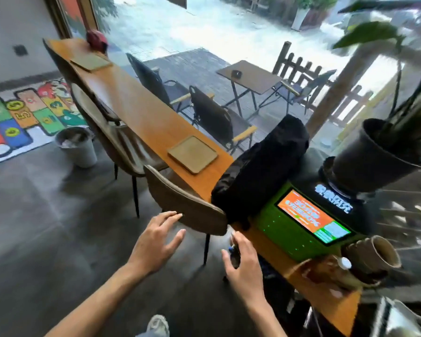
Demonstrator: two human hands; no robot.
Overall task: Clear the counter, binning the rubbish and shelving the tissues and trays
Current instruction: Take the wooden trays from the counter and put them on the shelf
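A long orange wooden counter runs along the window from far left to near right. One square wooden tray lies on it in the middle, another tray near its far end beside a dark red object. At the near right end lie a brown paper cup on its side and crumpled rubbish. My left hand hovers open just below a chair back. My right hand is open too, fingers spread, below the counter's edge. Neither hand holds anything.
Brown chairs stand along the counter's near side. A grey bin with rubbish in it stands on the floor at left. A black bag, a green screen device and a potted plant crowd the counter's right end.
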